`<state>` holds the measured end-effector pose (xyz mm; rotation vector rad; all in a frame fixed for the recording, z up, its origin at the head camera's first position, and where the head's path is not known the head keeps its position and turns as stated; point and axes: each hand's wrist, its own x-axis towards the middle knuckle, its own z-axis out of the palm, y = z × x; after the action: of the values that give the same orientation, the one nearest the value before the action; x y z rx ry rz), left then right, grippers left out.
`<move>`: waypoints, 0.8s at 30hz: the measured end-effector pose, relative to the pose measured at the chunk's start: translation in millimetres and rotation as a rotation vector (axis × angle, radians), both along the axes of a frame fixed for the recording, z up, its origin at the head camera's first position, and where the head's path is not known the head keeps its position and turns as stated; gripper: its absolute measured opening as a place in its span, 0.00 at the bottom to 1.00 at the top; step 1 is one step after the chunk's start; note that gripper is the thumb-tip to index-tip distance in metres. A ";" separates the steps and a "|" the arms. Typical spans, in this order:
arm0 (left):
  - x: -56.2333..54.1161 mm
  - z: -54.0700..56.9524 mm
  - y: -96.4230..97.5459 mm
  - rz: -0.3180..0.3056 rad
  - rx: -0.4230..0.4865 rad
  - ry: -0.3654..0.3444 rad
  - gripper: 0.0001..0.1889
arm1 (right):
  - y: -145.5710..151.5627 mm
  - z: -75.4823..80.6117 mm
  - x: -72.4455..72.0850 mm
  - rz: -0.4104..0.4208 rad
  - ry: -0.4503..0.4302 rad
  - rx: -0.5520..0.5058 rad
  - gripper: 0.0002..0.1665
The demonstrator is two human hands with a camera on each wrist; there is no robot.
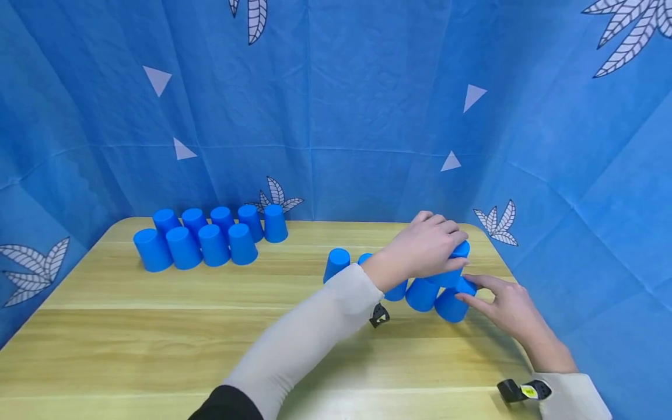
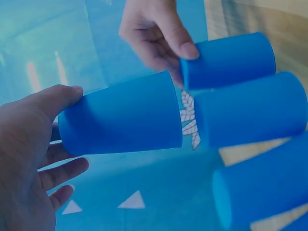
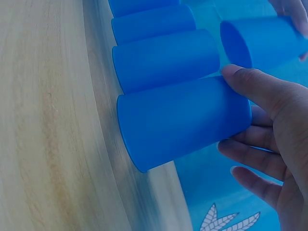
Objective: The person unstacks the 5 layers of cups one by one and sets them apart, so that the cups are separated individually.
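My left hand grips an upside-down blue plastic cup by its base end, thumb on one side and fingers on the other. This cup is over the right end of a row of upside-down blue cups, its rim just above their bases in the left wrist view. At the row's right end, my right hand pinches the last cup near its base between thumb and fingers. That cup stands on the table beside its neighbour. The left forearm partly hides the row's left part in the head view.
Two rows of upside-down blue cups stand at the table's back left. The wooden table meets a blue patterned cloth at the back and sides. Dark straps with small devices are at the wrists.
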<state>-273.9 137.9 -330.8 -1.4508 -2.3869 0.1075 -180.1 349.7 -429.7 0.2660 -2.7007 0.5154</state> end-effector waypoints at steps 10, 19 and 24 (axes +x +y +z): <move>-5.0 10.0 -47.6 -0.024 0.104 0.057 0.28 | -1.0 0.5 0.6 -0.030 -0.003 0.003 0.27; -20.8 12.1 -89.6 0.028 0.163 0.028 0.27 | -1.3 -0.2 0.3 -0.040 0.001 -0.001 0.28; -32.6 11.6 -114.3 0.062 0.190 0.029 0.27 | -2.4 1.1 1.3 -0.052 -0.023 -0.003 0.29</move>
<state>-306.5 23.6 -319.1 -1.2809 -2.3483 -0.0806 -178.8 347.3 -428.6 0.1899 -2.7207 0.5101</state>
